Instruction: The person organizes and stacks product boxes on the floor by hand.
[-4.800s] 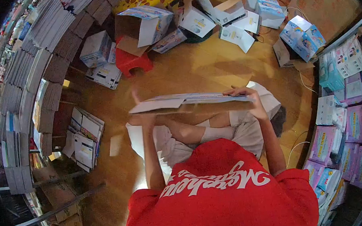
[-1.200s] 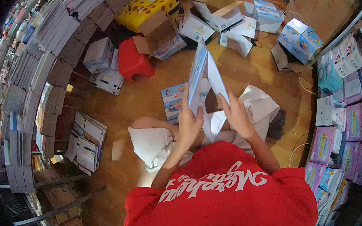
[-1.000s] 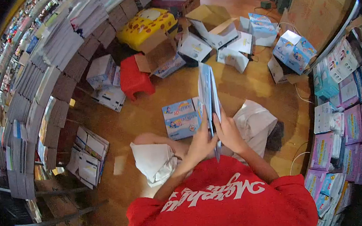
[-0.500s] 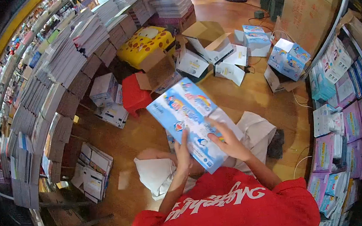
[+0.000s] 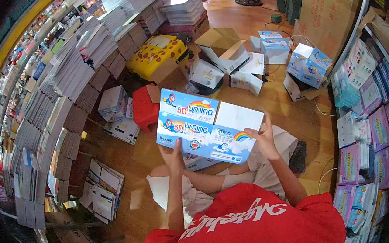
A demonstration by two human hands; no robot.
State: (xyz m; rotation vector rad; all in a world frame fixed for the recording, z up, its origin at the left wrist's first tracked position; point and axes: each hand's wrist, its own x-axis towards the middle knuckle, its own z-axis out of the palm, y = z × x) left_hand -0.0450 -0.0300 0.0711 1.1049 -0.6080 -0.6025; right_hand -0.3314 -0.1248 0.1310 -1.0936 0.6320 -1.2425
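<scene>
A flat, unfolded blue and white printed carton (image 5: 207,127) is held up in front of me, its printed side toward the camera. My left hand (image 5: 174,152) grips its lower left edge. My right hand (image 5: 265,138) holds its right end. Below it are my crossed legs in white trousers, with another printed carton (image 5: 197,160) partly showing on the floor by my knee. My red shirt fills the bottom of the view.
Stacks of books and brown boxes (image 5: 72,72) curve along the left. A red stool (image 5: 144,110), a yellow spotted case (image 5: 157,52) and open cartons (image 5: 222,48) lie ahead on the wooden floor. Pink and blue packs (image 5: 373,127) line the right side.
The carton was held edge-on and folded a second ago; it has been opened out and turned flat with its print facing up. My hands moved apart to its two ends.
</scene>
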